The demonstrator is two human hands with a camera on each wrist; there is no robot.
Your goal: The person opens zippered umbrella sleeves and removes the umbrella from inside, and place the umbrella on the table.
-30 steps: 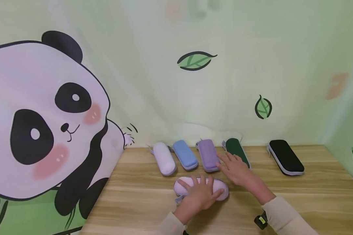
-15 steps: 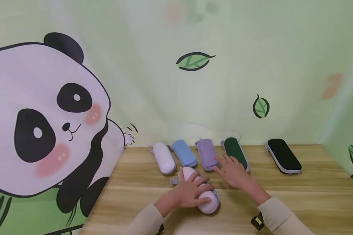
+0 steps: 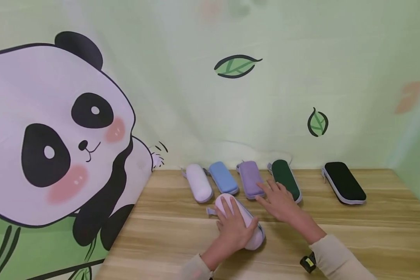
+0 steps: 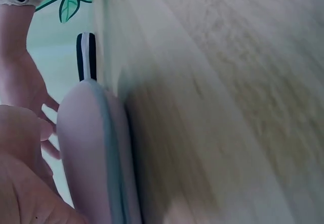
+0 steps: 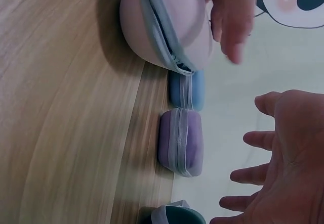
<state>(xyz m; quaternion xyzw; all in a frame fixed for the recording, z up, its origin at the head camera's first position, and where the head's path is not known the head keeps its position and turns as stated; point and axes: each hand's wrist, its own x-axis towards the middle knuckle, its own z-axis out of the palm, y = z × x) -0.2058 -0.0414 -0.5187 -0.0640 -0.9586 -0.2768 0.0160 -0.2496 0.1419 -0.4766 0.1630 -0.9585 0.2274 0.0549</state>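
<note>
A pale pink zip-up glasses case (image 3: 256,238) lies slantwise on the wooden table, its zipper seam (image 4: 115,163) running along the side. My left hand (image 3: 232,229) rests on top of it with the fingers spread. A small grey strap (image 3: 211,211) sticks out at the case's left. My right hand (image 3: 279,200), its fingers straight and apart, hovers by the purple case (image 3: 249,177) and the green case (image 3: 283,173), holding nothing. In the right wrist view, a gap shows between that hand's fingers (image 5: 258,174) and the purple case.
Behind the pink case, a white case (image 3: 198,182) and a blue case (image 3: 223,177) lie in a row with the purple and green ones. Farther right lies a black case (image 3: 344,182). A green panda-print curtain (image 3: 182,97) hangs along the table's back edge.
The pink case has turned from lying crosswise to slanting away from me. My left hand has turned with it and shifted its fingers on top. My right hand has stayed about in place.
</note>
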